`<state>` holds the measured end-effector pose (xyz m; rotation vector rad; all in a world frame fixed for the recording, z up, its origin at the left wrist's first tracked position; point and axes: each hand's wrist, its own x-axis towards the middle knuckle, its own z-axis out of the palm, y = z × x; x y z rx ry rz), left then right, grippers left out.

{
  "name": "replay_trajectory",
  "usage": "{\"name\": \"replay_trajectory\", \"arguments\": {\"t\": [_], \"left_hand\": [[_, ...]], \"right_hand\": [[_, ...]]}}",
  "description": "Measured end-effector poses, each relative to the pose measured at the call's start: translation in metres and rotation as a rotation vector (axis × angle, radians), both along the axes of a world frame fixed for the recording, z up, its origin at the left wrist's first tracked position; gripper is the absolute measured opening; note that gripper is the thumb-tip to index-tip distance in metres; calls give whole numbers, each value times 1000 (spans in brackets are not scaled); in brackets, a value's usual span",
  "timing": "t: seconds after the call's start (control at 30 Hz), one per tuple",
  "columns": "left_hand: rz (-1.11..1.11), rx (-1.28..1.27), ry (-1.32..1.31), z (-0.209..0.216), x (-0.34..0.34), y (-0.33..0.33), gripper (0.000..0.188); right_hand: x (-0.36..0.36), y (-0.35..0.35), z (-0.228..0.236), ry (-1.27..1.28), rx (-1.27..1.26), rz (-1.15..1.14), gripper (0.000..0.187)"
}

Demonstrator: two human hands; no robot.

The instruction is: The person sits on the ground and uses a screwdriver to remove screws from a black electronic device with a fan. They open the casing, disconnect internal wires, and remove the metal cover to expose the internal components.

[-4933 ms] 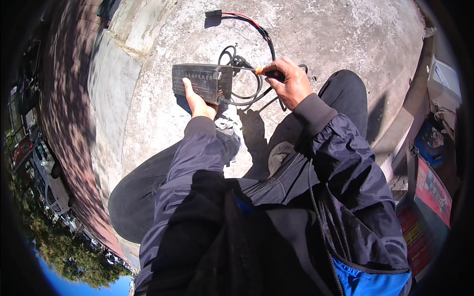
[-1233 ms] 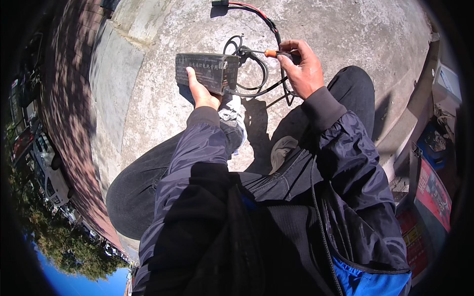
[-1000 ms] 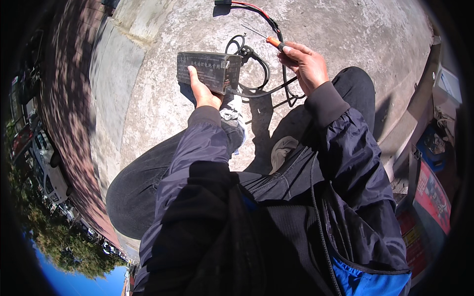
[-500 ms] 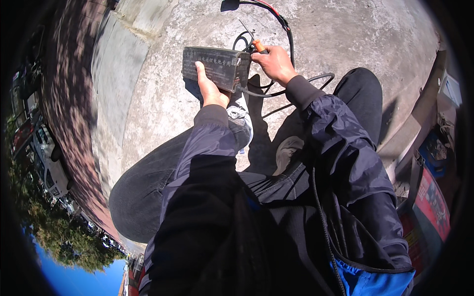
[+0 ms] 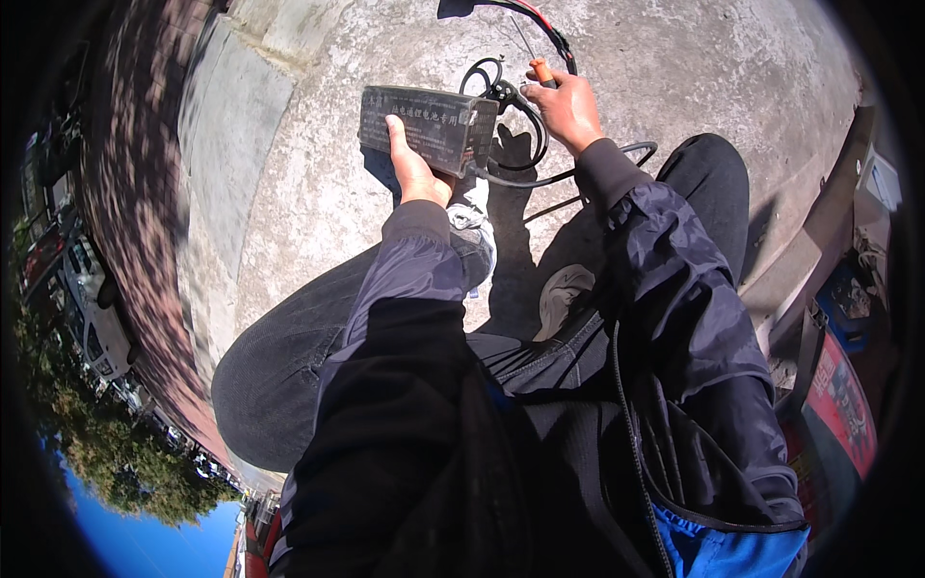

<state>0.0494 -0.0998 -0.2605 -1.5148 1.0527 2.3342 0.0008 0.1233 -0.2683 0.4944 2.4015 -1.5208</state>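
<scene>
Left hand (image 5: 420, 175): where the black box (image 5: 436, 127) has its near edge, fingers grip it.
Right hand (image 5: 570, 108): right of the box, fingers hold a screwdriver (image 5: 542, 72).

Hard sunlight whitens the worn concrete floor (image 5: 308, 183). Left of the concrete floor runs reddish brick paving (image 5: 130, 193), dappled with shade; farther left of it are parked cars (image 5: 106, 323), leafy trees (image 5: 125, 467) and blue sky (image 5: 140, 539).

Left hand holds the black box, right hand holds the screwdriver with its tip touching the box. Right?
One error: the screwdriver tip is clear of the box, pointing toward the top of the head view. The rest stands: left hand holds the box, right hand holds the screwdriver.
</scene>
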Motion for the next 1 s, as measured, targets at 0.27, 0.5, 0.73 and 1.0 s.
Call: {"name": "replay_trajectory", "arguments": {"t": [0.27,0.5,0.73,1.0], "left_hand": [[-5,-11,-13,2,-1,0,73],[4,-20,20,0,-2,0,72],[-6,-46,-28,0,-2,-1,74],[-88,-87,-51,-6,0,-7,78]], "right_hand": [[2,22,5,-108,88,25,50],[24,36,72,-195,126,304,41],[86,46,130,-210,103,510,41],[96,33,123,-160,104,640,37]]}}
